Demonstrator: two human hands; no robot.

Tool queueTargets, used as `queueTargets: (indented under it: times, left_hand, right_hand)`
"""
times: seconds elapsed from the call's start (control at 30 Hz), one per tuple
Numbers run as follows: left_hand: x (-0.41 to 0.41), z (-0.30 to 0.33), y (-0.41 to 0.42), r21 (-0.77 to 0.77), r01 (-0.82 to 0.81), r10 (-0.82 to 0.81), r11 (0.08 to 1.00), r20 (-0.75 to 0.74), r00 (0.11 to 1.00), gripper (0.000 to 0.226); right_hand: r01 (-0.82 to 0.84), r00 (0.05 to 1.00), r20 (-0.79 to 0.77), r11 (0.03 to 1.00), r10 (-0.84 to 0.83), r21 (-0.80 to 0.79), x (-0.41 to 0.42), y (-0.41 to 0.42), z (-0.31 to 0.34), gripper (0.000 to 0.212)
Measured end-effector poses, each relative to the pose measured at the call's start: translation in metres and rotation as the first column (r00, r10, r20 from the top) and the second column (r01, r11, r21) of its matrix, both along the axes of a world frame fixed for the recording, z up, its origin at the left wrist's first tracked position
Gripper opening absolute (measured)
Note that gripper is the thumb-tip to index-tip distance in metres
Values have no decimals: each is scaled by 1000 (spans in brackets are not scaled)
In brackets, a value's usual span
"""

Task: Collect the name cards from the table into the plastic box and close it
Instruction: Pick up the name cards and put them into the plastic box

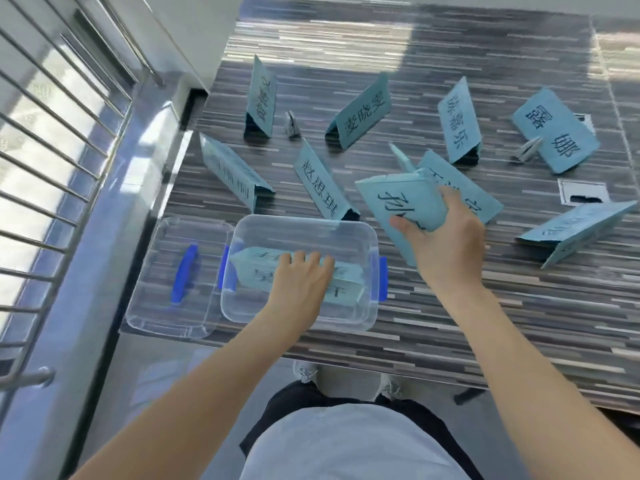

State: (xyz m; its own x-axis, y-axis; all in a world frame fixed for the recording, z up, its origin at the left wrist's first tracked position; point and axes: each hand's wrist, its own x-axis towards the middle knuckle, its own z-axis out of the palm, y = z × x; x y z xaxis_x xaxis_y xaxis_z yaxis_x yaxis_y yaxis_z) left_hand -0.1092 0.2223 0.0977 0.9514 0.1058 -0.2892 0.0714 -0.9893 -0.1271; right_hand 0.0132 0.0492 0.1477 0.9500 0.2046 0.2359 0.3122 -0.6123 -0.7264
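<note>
The right hand (446,237) has a closed grip on a blue name card (401,202), lifted just right of the plastic box (367,244). The left hand (301,282) lies with fingers flat, not clasped, on a card in the box (346,285). The clear box sits at the tabletop's (450,323) near left edge, its blue-handled lid (166,271) flat beside it on the left. Other folded cards (363,112) stand scattered farther back and right, bare tabletop between them.

My arms are bare, no sleeves showing, no watch or rings. I'm wearing a light grey-white top (349,445), dark trousers (287,407) and pale lace-up sneakers (305,371).
</note>
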Motion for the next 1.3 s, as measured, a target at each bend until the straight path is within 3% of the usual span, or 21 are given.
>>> queueTargets:
  times: [0.3, 0.57, 0.7, 0.77, 0.83, 0.93, 0.97, 1.03, 1.17, 1.23, 1.3]
  left_hand:
    - [23, -66, 13, -68, -19, 6, 998, -180, 984, 43]
    - [31, -97, 14, -93, 22, -41, 995, -208, 977, 37]
    - [26, -95, 24, -166, 7, -41, 986, -199, 979, 55]
    - [16, -83, 35, -228, -17, -11, 974, -124, 992, 62]
    - [-2, -65, 51, -313, -20, 40, 949, 57, 998, 55]
    - [-34, -51, 82, -436, -12, 197, 900, 382, 903, 34]
    - [-43, -50, 91, -482, -39, 281, 875, 442, 852, 29]
    - [-59, -53, 109, -597, -153, 474, 787, 427, 770, 29]
    - [-77, -69, 126, -814, -366, 753, 451, 127, 646, 47]
    - [-81, -76, 127, -888, -375, 804, 266, -10, 594, 50]
    - [-82, -80, 125, -913, -378, 820, 154, -95, 564, 51]
  right_hand:
    - [105, 991, -105, 960, -80, 259, -17, 40, 1, 50]
    - [163, 982, -142, 936, -124, 311, -23, 48, -3, 53]
    - [150, 983, -148, 939, -108, 308, -22, 53, 2, 53]
    - [136, 984, -153, 941, -92, 310, -22, 57, 5, 54]
    - [110, 986, -151, 945, -66, 308, -23, 63, 8, 54]
    - [36, 989, -149, 955, 8, 293, -26, 71, 10, 50]
    - [5, 987, -153, 958, 41, 286, -28, 74, 9, 47]
    - [-60, 979, -173, 967, 106, 249, -34, 80, 6, 48]
    - [-231, 944, -230, 971, 237, 51, -47, 90, -14, 58]
    - [-322, 911, -294, 944, 288, -72, -52, 95, -28, 56]
    - [-414, 885, -321, 887, 338, -207, -58, 102, -42, 55]
